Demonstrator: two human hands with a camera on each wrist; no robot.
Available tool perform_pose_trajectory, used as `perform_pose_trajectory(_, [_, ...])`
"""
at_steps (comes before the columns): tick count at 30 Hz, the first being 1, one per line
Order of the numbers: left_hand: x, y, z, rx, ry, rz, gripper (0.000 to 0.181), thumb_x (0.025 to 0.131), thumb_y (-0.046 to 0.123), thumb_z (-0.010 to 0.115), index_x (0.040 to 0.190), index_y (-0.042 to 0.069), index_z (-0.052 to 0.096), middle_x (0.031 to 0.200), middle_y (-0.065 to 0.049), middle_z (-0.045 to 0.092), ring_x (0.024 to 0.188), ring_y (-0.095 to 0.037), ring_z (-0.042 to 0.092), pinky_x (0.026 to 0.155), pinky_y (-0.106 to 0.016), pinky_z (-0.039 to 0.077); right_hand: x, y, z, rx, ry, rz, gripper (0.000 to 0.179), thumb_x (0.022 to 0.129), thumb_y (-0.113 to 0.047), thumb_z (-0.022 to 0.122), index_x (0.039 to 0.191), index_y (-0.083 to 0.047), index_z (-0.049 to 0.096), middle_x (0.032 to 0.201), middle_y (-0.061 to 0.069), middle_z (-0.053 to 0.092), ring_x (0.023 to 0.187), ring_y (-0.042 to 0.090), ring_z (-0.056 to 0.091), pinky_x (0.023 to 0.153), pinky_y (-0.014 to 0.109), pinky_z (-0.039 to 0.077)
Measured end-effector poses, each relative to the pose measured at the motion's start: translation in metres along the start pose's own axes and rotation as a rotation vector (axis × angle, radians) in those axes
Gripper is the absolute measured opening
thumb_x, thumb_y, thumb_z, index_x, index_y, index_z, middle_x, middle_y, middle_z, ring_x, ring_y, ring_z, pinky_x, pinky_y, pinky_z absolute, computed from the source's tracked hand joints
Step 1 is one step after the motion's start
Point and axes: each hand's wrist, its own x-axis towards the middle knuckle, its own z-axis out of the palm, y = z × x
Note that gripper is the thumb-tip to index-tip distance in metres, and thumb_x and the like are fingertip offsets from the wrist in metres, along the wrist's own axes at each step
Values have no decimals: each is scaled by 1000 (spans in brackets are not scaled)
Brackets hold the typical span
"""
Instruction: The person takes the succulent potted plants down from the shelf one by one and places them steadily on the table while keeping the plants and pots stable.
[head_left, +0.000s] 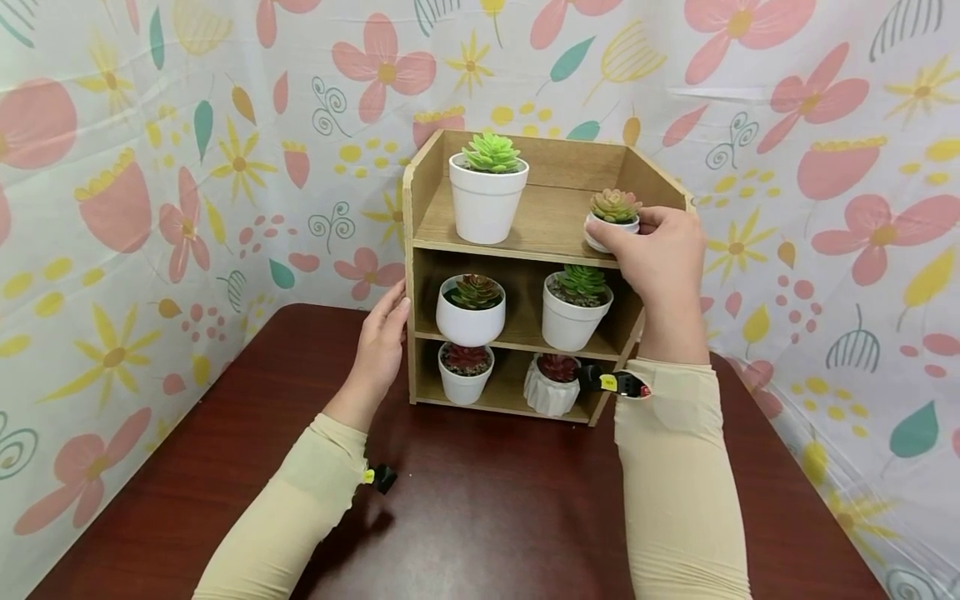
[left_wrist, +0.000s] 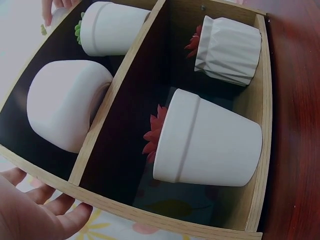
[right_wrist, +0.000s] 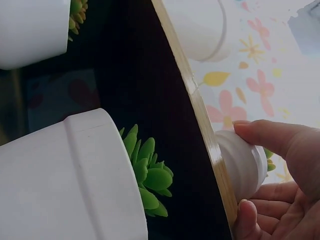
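Observation:
On the right of the top board of a wooden shelf (head_left: pixel 517 248), my right hand (head_left: pixel 663 250) grips a small white pot with a pinkish-green succulent (head_left: pixel 615 207). The right wrist view has the thumb and fingers around this small pot (right_wrist: pixel 242 162), whose base is at the board's edge. My left hand (head_left: pixel 381 342) touches the shelf's left side panel from outside, fingers extended; in the left wrist view those fingers (left_wrist: pixel 57 202) lie along the panel. A larger white pot with a bright green succulent (head_left: pixel 489 196) stands at the top left.
The middle level holds a rounded white bowl pot (head_left: pixel 471 317) and a pot with a green succulent (head_left: pixel 573 312). Below are a plain pot (head_left: pixel 467 379) and a ridged pot (head_left: pixel 551 392) with red succulents. Flowered cloth (head_left: pixel 300 125) hangs behind the dark red table (head_left: pixel 480 500).

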Motion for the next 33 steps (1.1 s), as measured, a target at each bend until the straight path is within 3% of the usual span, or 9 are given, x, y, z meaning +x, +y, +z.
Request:
perform_pose_trajectory(3, [0, 0, 0, 1, 0, -3, 55, 111, 38, 39, 161, 18, 35, 165, -4, 38, 150, -23, 39, 120, -57, 35, 1, 1, 0, 11, -9, 13, 72, 76, -59, 82, 129, -11, 74, 118, 9, 69, 100, 12, 60, 79, 22, 47])
perform_pose_trajectory(13, [0, -1, 0, -10, 0, 7, 54, 111, 35, 39, 162, 17, 34, 166, -4, 37, 151, -23, 37, 121, -55, 34, 1, 5, -1, 62, -6, -1, 71, 74, -56, 86, 126, -9, 75, 117, 10, 71, 89, 4, 61, 73, 19, 48])
perform_pose_trajectory(26, [2, 0, -1, -11, -2, 23, 53, 110, 34, 41, 161, 17, 36, 163, -8, 42, 148, -27, 41, 120, -56, 35, 0, 5, 0, 75, 4, -22, 69, 73, -55, 86, 123, -9, 76, 126, 8, 69, 91, 2, 63, 74, 18, 48])
perform_pose_trajectory(33, [2, 0, -1, -57, -20, -15, 54, 110, 34, 42, 161, 18, 36, 163, -8, 42, 146, -29, 44, 116, -59, 36, -4, 6, -3, 97, 18, -37, 67, 74, -55, 87, 125, -13, 76, 127, 6, 68, 94, 2, 63, 75, 17, 48])
